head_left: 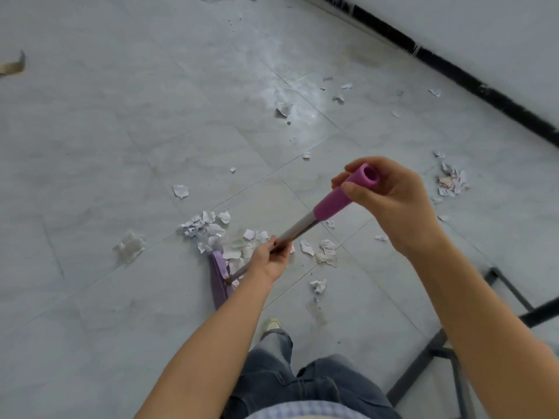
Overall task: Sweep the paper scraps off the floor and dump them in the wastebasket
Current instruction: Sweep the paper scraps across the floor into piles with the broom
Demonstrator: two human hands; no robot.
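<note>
A broom with a silver shaft (298, 228) and a purple head (219, 278) stands on the grey tiled floor in front of me. My right hand (390, 195) grips its purple top grip (338, 198). Lower down, my left hand (270, 257) grips the shaft. A heap of white paper scraps (217, 234) lies against the broom head. More scraps (325, 251) lie just right of my left hand, one crumpled piece (318, 286) sits nearer my feet, and another cluster (450, 181) lies at the right. No wastebasket is in view.
A white wall with a black skirting board (472, 77) runs along the upper right. Dark metal furniture legs (435, 352) stand at the lower right beside my leg. Loose scraps (343, 92) dot a dusty white patch farther off. A torn brown piece (13, 66) lies at the far left.
</note>
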